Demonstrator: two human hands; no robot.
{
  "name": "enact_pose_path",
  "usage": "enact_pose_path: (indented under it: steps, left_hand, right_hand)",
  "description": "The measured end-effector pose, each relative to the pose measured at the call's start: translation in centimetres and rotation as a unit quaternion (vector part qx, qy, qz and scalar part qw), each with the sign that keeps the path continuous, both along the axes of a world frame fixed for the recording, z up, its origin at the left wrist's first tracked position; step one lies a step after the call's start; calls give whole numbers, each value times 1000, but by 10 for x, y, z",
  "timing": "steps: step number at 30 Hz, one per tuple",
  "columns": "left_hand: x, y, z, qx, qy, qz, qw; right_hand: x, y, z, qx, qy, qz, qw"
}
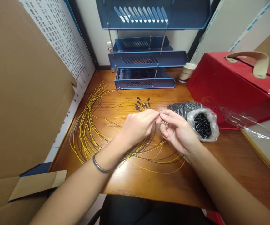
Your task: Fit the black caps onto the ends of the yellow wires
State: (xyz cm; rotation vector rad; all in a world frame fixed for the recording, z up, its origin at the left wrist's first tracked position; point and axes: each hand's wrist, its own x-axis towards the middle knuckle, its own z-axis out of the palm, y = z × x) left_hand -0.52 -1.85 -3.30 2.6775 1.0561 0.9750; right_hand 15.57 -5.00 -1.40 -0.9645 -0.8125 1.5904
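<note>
My left hand (141, 123) and my right hand (176, 126) meet above the middle of the desk, fingertips pinched together. Between them runs the end of a thin wire, largely hidden by the fingers; a short dark length hangs below the right fingertips. A loose coil of yellow and dark wires (85, 125) spreads from the left, passing under my left forearm. Just beyond the hands lie several wire ends with small black caps (143, 104). Right of my right hand, an open clear plastic bag (215, 126) holds many small black pieces (202, 125).
Blue stacked trays (146, 82) stand at the back of the wooden desk (149, 184). A paper cup (187, 72) is beside them. The red box (238, 84) with a beige handle takes up the right side. Cardboard (24, 87) walls off the left.
</note>
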Motion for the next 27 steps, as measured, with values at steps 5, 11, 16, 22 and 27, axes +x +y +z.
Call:
enact_pose_path:
  steps: [5, 11, 16, 22, 27]
  left_hand:
    - [-6, 2, 5, 10, 20, 4, 1000]
    - [-8, 4, 3, 23, 18, 7, 1000]
    - [-10, 7, 1, 23, 19, 13, 999]
    - [-15, 12, -1, 35, 4, 32, 999]
    - [-18, 15, -2, 47, -3, 59, 997]
  right_hand:
    - [0, 0, 0, 4, -2, -2, 1000]
    - [0, 0, 0, 6, -1, -2, 1000]
    - [0, 0, -1, 9, -2, -2, 1000]
    - [1, 0, -2, -1, -4, 0, 1000]
    - [1, 0, -2, -2, -5, 2, 1000]
